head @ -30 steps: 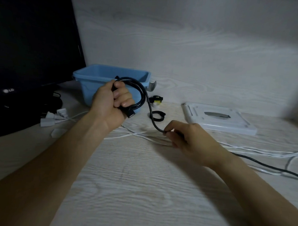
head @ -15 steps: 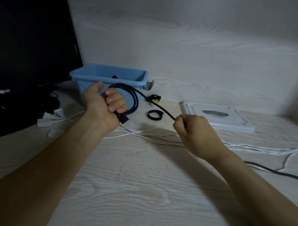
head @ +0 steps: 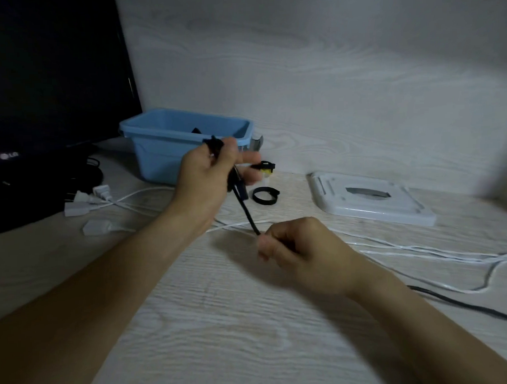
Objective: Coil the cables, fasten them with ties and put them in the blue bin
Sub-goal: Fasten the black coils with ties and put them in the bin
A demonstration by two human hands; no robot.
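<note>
A: What's changed vs half a sec ago?

B: Left hand (head: 208, 176) has turned, so the loop of the thin black rubber cable (head: 246, 212) is now edge-on & bunched in its curled fingers; the round coil that showed before isn't readable any more. Right hand (head: 304, 256) has dropped from beside the blue plastic bin (head: 186, 136) to lower, nearer the camera, pinching the same cable between thumb & fingertips. The stretch betw. the hands runs straight and taut.

A: Meaning for the task?

B: I'd say another turn is being drawn in; coiling still underway, no tie on yet. Cable's tail lies on the pale wood-grain counter (head: 223, 323), far right of the bin, running out of frame, so plenty left to wind.

A: Ties?

B: Black loop tie (head: 264, 195) sits on the counter just right-front of the bin, untouched. Another black tie w/ a yellow bit (head: 265, 168) just behind it.

A: What's unclear?

B: Left hand is motion-blurred; can't count turns. Something dark pokes up inside the bin, prob. a cable already stowed, can't confirm. White cables (head: 423, 247) trail right of the bin, ends cut off. White flat plastic stand (head: 369, 200) further right, dark monitor (head: 50, 84) left of the bin.
</note>
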